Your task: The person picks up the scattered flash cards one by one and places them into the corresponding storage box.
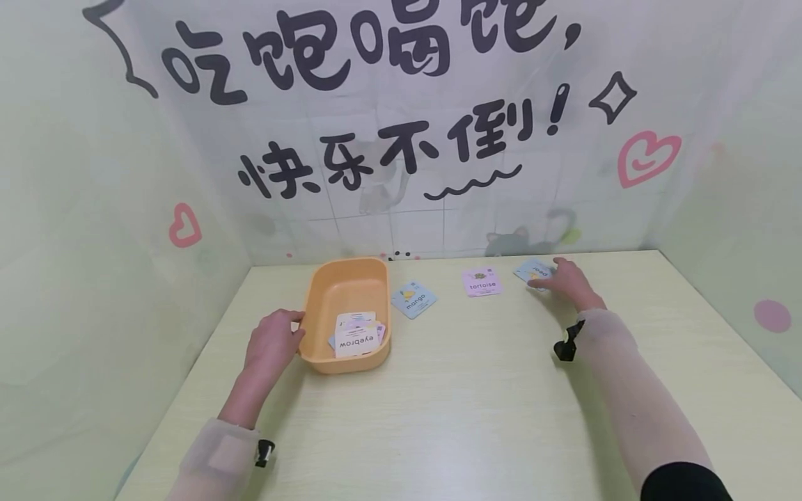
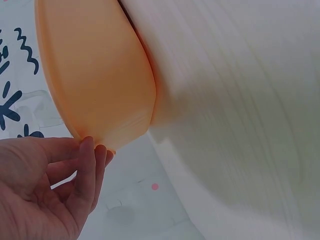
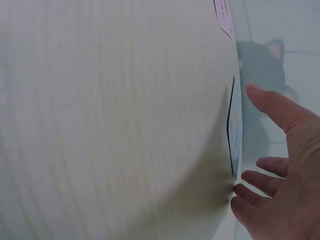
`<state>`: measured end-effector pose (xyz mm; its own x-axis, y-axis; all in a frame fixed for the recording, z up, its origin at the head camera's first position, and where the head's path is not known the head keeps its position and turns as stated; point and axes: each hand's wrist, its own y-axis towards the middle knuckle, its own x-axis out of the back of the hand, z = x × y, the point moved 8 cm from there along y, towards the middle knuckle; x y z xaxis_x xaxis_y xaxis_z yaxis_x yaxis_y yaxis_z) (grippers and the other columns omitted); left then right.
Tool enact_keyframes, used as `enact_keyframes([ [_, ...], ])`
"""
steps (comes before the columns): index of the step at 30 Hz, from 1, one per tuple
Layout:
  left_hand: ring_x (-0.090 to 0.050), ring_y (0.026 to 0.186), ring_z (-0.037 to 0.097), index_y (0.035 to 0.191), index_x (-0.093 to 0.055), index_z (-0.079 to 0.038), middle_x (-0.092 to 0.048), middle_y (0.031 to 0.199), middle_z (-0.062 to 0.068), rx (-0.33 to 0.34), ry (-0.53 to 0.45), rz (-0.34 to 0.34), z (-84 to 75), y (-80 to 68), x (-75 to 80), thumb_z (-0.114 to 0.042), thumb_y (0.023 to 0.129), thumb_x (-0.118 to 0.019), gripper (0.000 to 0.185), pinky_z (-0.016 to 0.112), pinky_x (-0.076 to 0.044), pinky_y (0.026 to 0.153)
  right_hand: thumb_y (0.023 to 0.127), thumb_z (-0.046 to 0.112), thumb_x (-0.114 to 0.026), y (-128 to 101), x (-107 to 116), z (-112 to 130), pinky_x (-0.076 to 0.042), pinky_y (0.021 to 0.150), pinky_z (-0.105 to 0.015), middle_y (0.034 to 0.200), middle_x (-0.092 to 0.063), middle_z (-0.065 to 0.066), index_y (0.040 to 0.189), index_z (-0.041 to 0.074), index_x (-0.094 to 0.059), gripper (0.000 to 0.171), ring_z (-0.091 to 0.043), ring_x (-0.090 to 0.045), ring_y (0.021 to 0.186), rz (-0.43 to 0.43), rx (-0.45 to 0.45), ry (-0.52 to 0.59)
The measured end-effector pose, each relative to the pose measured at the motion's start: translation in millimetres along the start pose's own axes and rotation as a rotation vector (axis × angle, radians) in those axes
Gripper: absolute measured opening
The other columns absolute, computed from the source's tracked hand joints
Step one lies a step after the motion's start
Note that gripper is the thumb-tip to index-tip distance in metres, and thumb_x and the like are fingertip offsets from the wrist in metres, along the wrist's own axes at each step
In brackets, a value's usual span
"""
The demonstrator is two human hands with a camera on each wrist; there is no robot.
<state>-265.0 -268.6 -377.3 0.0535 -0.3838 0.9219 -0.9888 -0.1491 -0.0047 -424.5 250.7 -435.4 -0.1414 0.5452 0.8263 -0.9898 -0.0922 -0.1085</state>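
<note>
An orange plastic basin (image 1: 351, 278) sits left of the table's middle, and my left hand (image 1: 273, 341) pinches its left rim. The left wrist view shows thumb and fingertips of that hand (image 2: 65, 175) at the edge of the basin (image 2: 100, 75). Inside lie several word cards, the top one an "eyebrow" card (image 1: 357, 341). At the far right, my right hand (image 1: 571, 284) hovers with spread fingers over a blue "pear" card (image 1: 532, 270). Seen from the right wrist, the hand (image 3: 280, 165) has a gap between thumb and fingers beside the blue card (image 3: 235, 130).
A blue "mango" card (image 1: 414, 299) lies just right of the basin. Between it and the pear card is a pink "tortoise" card (image 1: 482, 282). A printed white curtain (image 1: 401, 188) hangs behind the table's back edge (image 1: 626, 253).
</note>
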Motion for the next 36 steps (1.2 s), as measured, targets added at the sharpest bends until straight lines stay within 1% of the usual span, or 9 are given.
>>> enact_keyframes([
  [4, -0.059, 0.063, 0.016, 0.135, -0.058, 0.004, -0.059, 0.134, 0.027, 0.002, 0.006, 0.001, 0.1, 0.0, 0.1, -0.006, 0.095, -0.061, 0.041, 0.026, -0.046, 0.052, 0.089, 0.037, -0.07, -1.7, -4.2, -2.1, -0.03, 0.115, -0.061, 0.147, -0.029, -0.044, 0.147, -0.022, -0.019, 0.097, -0.052, -0.037, 0.13, 0.015, 0.017, -0.027],
  [7, -0.06, 0.063, 0.016, 0.135, -0.058, 0.004, -0.059, 0.134, 0.027, 0.004, 0.007, 0.002, 0.2, -0.1, 0.2, -0.006, 0.096, -0.061, 0.041, 0.025, -0.046, 0.052, 0.088, 0.034, -0.072, -2.4, -5.2, -1.0, -0.032, 0.112, -0.061, 0.145, -0.032, -0.044, 0.146, -0.023, -0.02, 0.096, -0.05, -0.042, 0.123, 0.006, 0.03, -0.03],
  [10, -0.06, 0.062, 0.016, 0.135, -0.058, 0.004, -0.059, 0.134, 0.027, 0.007, 0.006, 0.002, 0.4, -0.1, 0.0, -0.007, 0.096, -0.061, 0.041, 0.026, -0.046, 0.052, 0.088, 0.031, -0.072, -2.4, -5.3, 0.2, -0.034, 0.111, -0.06, 0.143, -0.035, -0.044, 0.145, -0.023, -0.022, 0.094, -0.048, -0.044, 0.12, -0.005, 0.033, -0.034],
  [17, -0.058, 0.063, 0.017, 0.135, -0.058, 0.004, -0.06, 0.134, 0.027, 0.004, 0.006, -0.001, 0.0, -0.4, 0.1, -0.007, 0.096, -0.061, 0.041, 0.026, -0.046, 0.052, 0.089, 0.026, -0.07, -3.4, -3.9, 2.4, -0.036, 0.108, -0.059, 0.139, -0.04, -0.043, 0.143, -0.023, -0.027, 0.085, -0.048, -0.046, 0.118, -0.03, 0.036, -0.053],
  [24, -0.057, 0.063, 0.017, 0.135, -0.058, 0.004, -0.06, 0.134, 0.027, -0.001, 0.007, -0.002, -0.1, -0.1, -0.1, -0.006, 0.096, -0.061, 0.041, 0.026, -0.046, 0.052, 0.088, 0.028, -0.07, -2.9, -3.7, 1.2, -0.038, 0.106, -0.059, 0.137, -0.042, -0.043, 0.142, -0.023, -0.03, 0.084, -0.048, -0.047, 0.117, -0.041, 0.04, -0.071],
  [27, -0.058, 0.064, 0.017, 0.135, -0.058, 0.004, -0.059, 0.134, 0.027, 0.003, 0.005, 0.0, 0.2, -0.2, -0.6, -0.007, 0.096, -0.061, 0.041, 0.026, -0.046, 0.053, 0.089, 0.029, -0.07, -1.9, -3.2, 0.1, -0.037, 0.108, -0.059, 0.138, -0.042, -0.043, 0.142, -0.022, -0.031, 0.083, -0.049, -0.047, 0.119, -0.045, 0.047, -0.067],
  [32, -0.061, 0.069, 0.019, 0.134, -0.058, 0.004, -0.059, 0.134, 0.027, -0.007, 0.019, -0.009, 0.0, 0.1, 0.2, -0.007, 0.096, -0.061, 0.041, 0.025, -0.046, 0.054, 0.091, 0.03, -0.067, -0.8, -2.9, 0.0, -0.034, 0.111, -0.06, 0.144, -0.039, -0.041, 0.144, -0.019, -0.032, 0.081, -0.051, -0.043, 0.128, -0.041, 0.055, -0.015],
  [36, -0.06, 0.067, 0.018, 0.135, -0.058, 0.003, -0.059, 0.135, 0.027, 0.0, 0.016, -0.004, 0.2, 0.3, -0.2, -0.007, 0.096, -0.061, 0.041, 0.025, -0.046, 0.053, 0.092, 0.031, -0.068, -2.2, -2.4, 5.7, -0.032, 0.114, -0.06, 0.146, -0.038, -0.039, 0.145, -0.017, -0.033, 0.08, -0.051, -0.039, 0.133, -0.04, 0.068, 0.024],
])
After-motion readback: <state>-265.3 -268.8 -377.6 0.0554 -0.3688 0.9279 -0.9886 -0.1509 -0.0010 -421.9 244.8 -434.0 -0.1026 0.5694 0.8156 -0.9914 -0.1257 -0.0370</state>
